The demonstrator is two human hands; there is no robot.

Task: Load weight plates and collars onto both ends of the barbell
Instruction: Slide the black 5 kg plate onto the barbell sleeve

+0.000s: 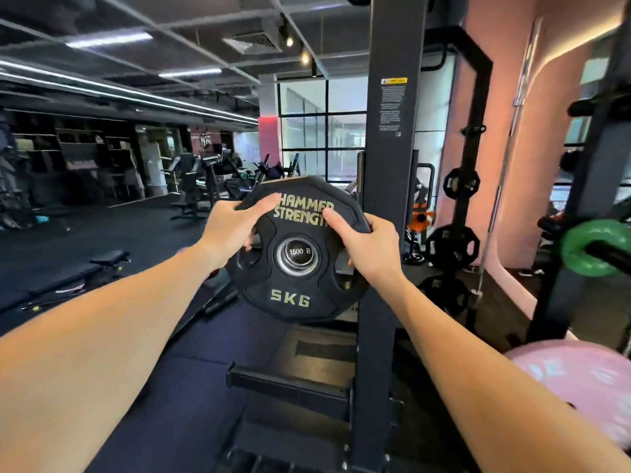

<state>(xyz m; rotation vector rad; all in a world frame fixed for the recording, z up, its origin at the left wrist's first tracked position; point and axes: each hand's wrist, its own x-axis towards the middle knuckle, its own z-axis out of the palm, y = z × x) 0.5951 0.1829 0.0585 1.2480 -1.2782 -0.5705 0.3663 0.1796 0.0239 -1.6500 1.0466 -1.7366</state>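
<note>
5 kg Hammer Strength plate (296,250) upright, bore ringing barbell sleeve end (299,253), sleeve axis running away from viewer. Gripped at upper rim by left hand (229,233) and right hand (367,249), thumbs across face. Rack upright (386,206) just right.

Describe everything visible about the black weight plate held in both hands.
The black many-sided rubber-looking weight plate faces the camera upright, beside the dark rack upright. Gold lettering reads HAMMER STRENGTH above and 5KG below. A silver metal ring lines its centre hole, where a bar end marked 1500 B shows. Grip cut-outs flank the hub. The left hand and right hand grip its upper edges.
</note>
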